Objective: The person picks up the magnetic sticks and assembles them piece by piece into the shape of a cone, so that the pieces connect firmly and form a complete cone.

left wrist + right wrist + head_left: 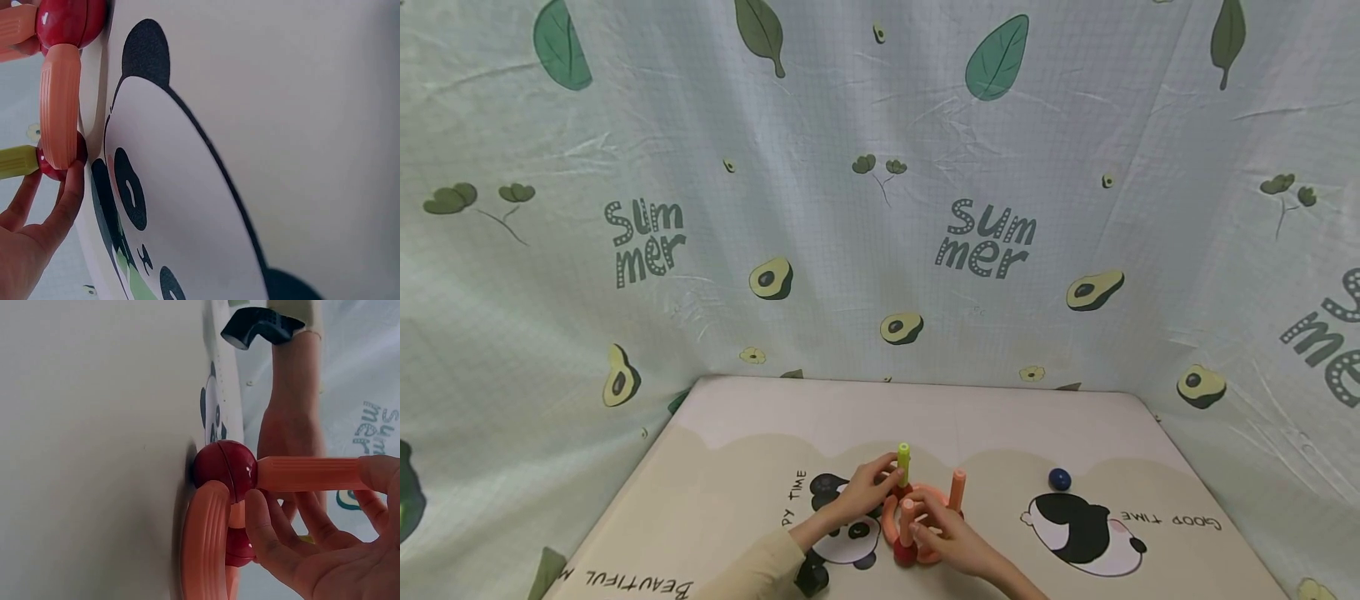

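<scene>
Curved orange sticks [889, 520] and red balls [905, 553] form a ring on the mat; they look like magnetic building pieces. A yellow-green stick [904, 464] stands on the far red ball [54, 164]. My left hand [867, 490] holds the base of this stick, fingers also touching the ball and the end of a curved stick [60, 106]. An upright orange stick [306, 474] rises from the near red ball [225, 469]. My right hand [953, 540] pinches it near its top, another finger close to the ball. Another orange stick [957, 490] stands at the ring's right.
A dark blue ball [1060, 479] lies to the right on the mat, above a printed black-and-white animal [1082, 533]. Beneath my left arm is a printed panda [846, 546]. A patterned curtain [880, 208] hangs behind and beside the table [737, 408].
</scene>
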The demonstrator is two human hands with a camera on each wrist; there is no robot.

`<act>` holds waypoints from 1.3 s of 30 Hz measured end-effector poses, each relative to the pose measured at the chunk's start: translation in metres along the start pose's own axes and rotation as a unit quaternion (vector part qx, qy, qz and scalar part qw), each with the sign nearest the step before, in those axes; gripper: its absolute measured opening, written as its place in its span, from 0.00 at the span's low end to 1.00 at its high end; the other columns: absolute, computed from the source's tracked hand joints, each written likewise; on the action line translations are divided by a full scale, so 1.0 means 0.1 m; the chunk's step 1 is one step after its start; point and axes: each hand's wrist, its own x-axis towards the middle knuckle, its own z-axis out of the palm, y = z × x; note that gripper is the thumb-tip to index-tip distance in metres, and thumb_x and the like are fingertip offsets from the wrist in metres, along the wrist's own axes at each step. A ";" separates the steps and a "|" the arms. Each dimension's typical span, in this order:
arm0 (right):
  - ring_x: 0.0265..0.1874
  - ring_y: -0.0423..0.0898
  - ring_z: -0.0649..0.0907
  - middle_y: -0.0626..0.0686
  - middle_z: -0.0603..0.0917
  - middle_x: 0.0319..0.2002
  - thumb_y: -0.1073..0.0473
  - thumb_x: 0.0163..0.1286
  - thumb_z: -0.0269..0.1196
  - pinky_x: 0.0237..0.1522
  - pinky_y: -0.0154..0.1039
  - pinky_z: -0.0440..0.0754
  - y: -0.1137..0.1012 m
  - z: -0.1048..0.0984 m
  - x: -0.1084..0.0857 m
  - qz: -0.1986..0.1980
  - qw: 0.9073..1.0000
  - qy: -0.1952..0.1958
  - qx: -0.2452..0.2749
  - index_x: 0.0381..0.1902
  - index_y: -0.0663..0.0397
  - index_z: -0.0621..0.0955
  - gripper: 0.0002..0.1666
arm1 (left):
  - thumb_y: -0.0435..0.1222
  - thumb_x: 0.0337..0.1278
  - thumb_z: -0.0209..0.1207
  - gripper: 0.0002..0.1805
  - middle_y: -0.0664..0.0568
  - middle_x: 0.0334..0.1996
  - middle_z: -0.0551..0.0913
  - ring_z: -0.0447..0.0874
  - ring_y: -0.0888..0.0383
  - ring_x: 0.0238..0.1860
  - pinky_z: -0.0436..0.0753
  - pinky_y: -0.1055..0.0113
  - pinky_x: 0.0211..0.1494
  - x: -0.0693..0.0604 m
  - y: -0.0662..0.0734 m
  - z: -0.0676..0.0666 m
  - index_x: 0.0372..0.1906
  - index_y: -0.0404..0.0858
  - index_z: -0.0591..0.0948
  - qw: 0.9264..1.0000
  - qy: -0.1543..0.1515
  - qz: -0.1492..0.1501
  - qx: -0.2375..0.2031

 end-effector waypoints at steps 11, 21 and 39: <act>0.40 0.48 0.81 0.62 0.76 0.48 0.59 0.69 0.48 0.32 0.35 0.79 -0.06 -0.11 -0.04 -0.026 0.998 0.031 -0.038 0.58 0.60 0.62 0.22 | 0.44 0.65 0.42 0.21 0.42 0.41 0.81 0.82 0.48 0.41 0.80 0.64 0.38 0.01 -0.02 -0.01 0.57 0.37 0.68 1.000 -0.003 0.002 0.013; 0.42 0.42 0.79 0.59 0.77 0.50 0.58 0.68 0.50 0.36 0.32 0.78 -0.12 -0.23 -0.08 -0.023 0.996 0.057 -0.059 0.56 0.57 0.67 0.20 | 0.38 0.66 0.43 0.17 0.38 0.41 0.80 0.81 0.43 0.41 0.80 0.59 0.37 -0.03 0.14 -0.02 0.56 0.38 0.69 1.000 0.001 0.001 0.014; 0.38 0.42 0.80 0.53 0.80 0.42 0.57 0.67 0.52 0.34 0.32 0.78 -0.14 -0.49 -0.21 -0.038 0.979 0.151 -0.131 0.48 0.48 0.73 0.12 | 0.35 0.65 0.43 0.17 0.34 0.41 0.79 0.80 0.39 0.42 0.80 0.55 0.39 -0.10 0.36 -0.08 0.56 0.34 0.68 1.000 -0.004 0.001 0.005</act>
